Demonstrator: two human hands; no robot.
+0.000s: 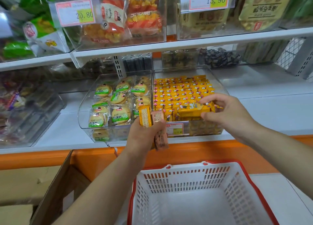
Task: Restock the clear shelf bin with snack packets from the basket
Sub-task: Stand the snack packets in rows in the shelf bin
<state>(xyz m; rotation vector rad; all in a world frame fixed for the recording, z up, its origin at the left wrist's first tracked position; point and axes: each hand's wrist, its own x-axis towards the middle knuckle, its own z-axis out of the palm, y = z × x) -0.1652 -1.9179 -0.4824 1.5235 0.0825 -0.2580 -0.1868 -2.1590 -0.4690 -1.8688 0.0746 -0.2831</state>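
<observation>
Crosswise, yellow packet (194,110) (over bin (220,86))

clear shelf bin (189,122) open on top, snack packets (179,92) packed to its rim, upper shelf (186,45) overhead

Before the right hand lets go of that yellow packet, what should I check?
1. Right hand grips the yellow snack packet: ok.
2. Packet is over the clear plastic shelf bin: ok.
3. Free slot in the bin's front row: cannot tell.
4. Left hand holds the orange and pink packets: ok.
5. More stock in the white slotted basket with red rim: not ok, none in the visible part.
</observation>
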